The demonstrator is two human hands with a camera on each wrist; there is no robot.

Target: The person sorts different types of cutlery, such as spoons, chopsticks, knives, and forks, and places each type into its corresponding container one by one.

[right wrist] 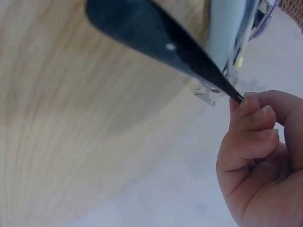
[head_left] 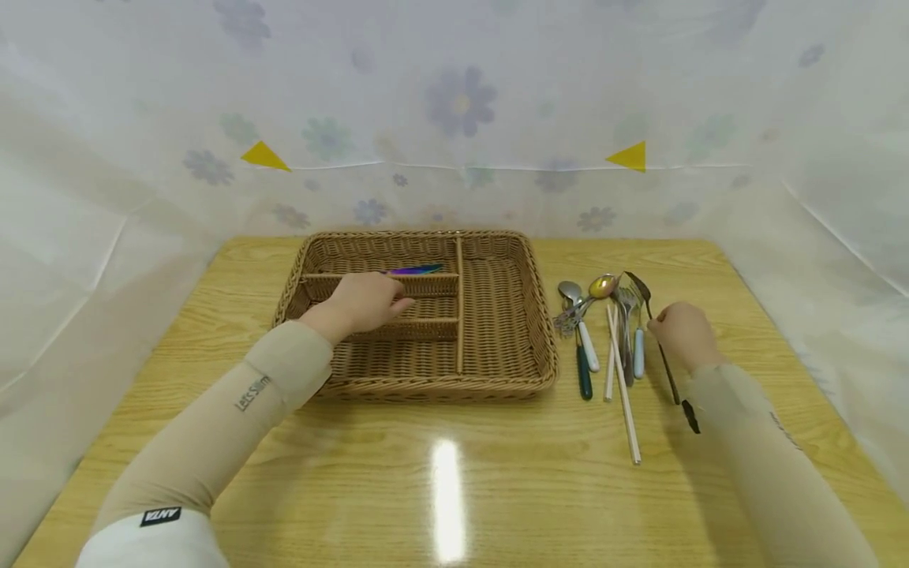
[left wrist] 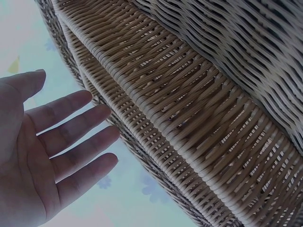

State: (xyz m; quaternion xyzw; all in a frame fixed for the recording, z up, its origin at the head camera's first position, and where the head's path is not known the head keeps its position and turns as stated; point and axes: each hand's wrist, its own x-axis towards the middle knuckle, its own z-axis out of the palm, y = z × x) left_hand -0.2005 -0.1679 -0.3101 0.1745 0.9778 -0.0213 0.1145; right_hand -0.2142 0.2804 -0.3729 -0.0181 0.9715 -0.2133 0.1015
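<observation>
My left hand [head_left: 365,302] is over the left part of the wicker basket [head_left: 497,386], near its dividers. In the left wrist view its fingers [left wrist: 83,130] are spread, holding nothing. On the right, my right hand [head_left: 685,335] pinches a dark spoon [head_left: 667,371] by its thin handle, between thumb and fingertips. The spoon's broad dark handle end [right wrist: 142,33] shows large in the right wrist view. Beside this hand lie a light-blue-handled fork [head_left: 639,353] and other metal cutlery. A shiny purple-blue utensil [head_left: 415,270] lies in the basket's back-left compartment, partly behind a divider.
Between basket and right hand lie pale chopsticks [head_left: 625,402], a white-handled utensil [head_left: 588,347], a dark-green-handled utensil [head_left: 583,375] and a gold-toned spoon [head_left: 602,285]. The wooden table [head_left: 369,489] ends at a flowered curtain [head_left: 398,95] with two yellow triangles.
</observation>
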